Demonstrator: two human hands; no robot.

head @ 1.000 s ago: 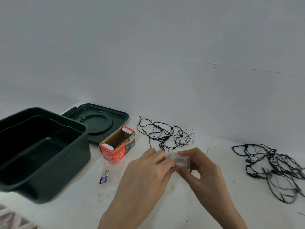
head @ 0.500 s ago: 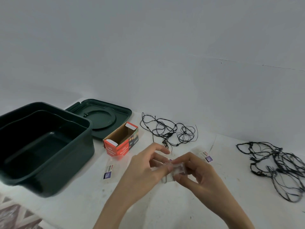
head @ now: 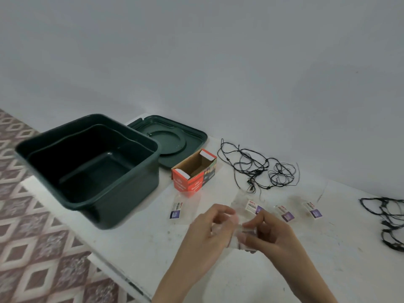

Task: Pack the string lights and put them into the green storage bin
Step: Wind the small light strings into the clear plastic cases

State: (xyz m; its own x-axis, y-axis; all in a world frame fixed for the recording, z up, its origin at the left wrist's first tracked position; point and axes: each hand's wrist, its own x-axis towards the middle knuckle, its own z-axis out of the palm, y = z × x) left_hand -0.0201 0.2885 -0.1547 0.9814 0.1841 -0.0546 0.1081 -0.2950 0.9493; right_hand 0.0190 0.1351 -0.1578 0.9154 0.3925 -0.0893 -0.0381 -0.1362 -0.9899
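String lights (head: 258, 169) lie in a loose black tangle on the white table (head: 360, 276) at centre right of the frame, with a second tangle (head: 390, 217) at the right edge, both outside the open green storage bin (head: 135, 189) at centre left. Low in the middle, the left hand (head: 205, 237) and right hand (head: 275, 235) both pinch one small clear plastic bag (head: 240, 234) held between them. A red carton (head: 192, 184) with its top open and the bin's lid (head: 175, 138) sit above the hands, and labelled packets (head: 285, 213) lie near the fingers.
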